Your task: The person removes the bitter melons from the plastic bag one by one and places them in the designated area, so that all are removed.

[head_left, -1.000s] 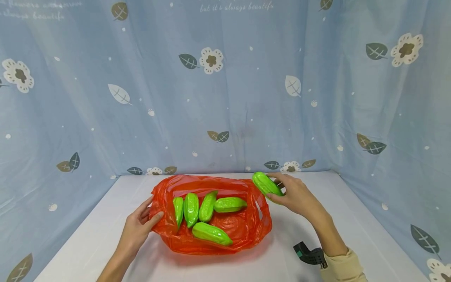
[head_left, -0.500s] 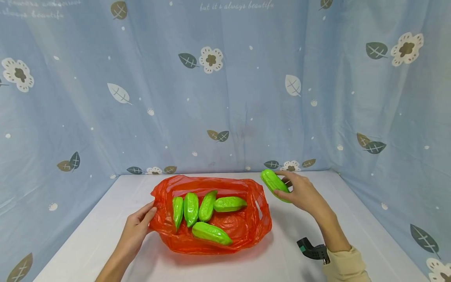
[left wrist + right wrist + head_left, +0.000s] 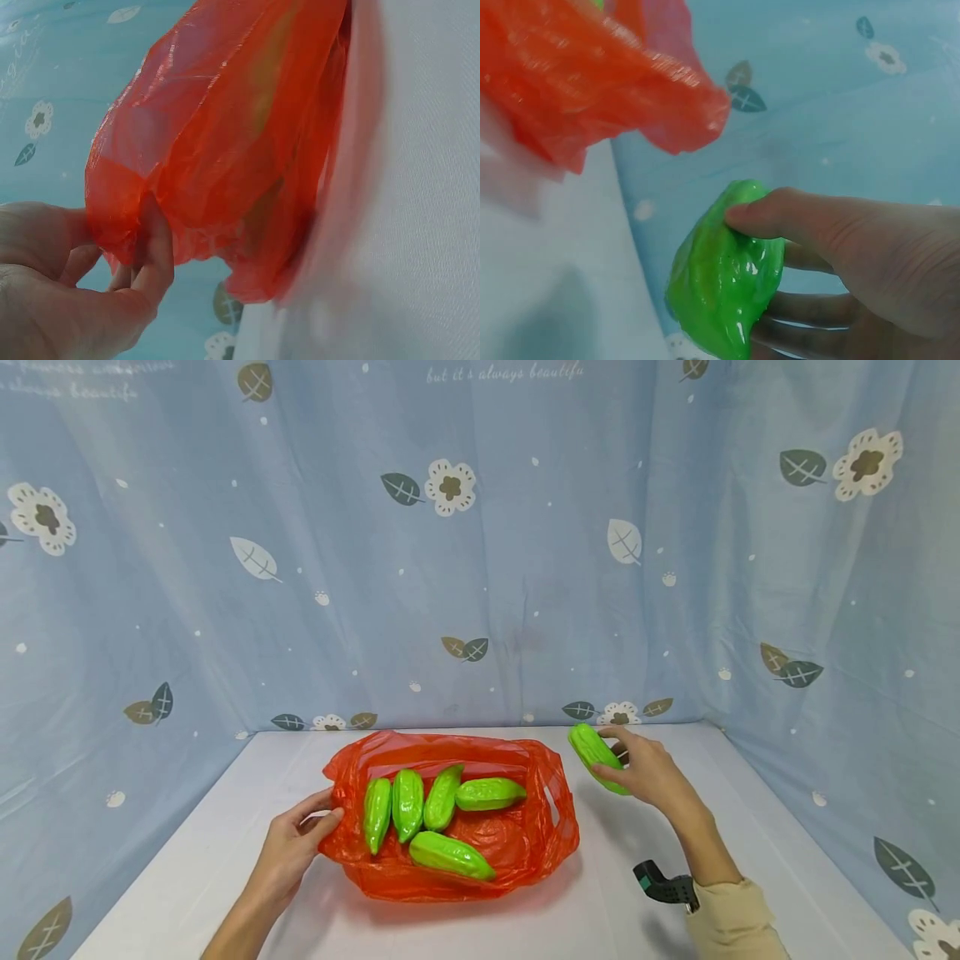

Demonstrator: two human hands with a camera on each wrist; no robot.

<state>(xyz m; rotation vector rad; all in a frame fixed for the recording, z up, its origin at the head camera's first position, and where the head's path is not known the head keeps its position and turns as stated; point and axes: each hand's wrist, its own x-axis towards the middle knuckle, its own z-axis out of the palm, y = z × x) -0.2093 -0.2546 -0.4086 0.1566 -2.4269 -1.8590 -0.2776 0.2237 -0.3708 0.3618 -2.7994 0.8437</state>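
Note:
My right hand point(image 3: 649, 773) holds a glossy bright green ridged gourd point(image 3: 596, 757) in the air, right of the red plastic bag. In the right wrist view the thumb lies along the top of the gourd point(image 3: 724, 277), and its pointed end faces down. My left hand point(image 3: 292, 837) pinches the left edge of the thin red plastic bag point(image 3: 500, 887), which lies with its mouth spread wide. Inside the bag rest several similar gourds point(image 3: 450, 856). Seen from the left wrist, thumb and fingers grip a fold of the bag point(image 3: 202, 135); the fingertips are partly behind the film.
A white-covered table point(image 3: 600, 893) lies under everything. Blue curtains point(image 3: 525, 568) printed with leaves and flowers hang behind and on both sides. A black strap-like device point(image 3: 663, 883) is fixed near the right sleeve point(image 3: 735, 920).
My right hand has moved to the right with the gourd, away from the bag's right edge. The left hand has shifted its grip slightly, and the leftmost gourd in the bag shows more fully.

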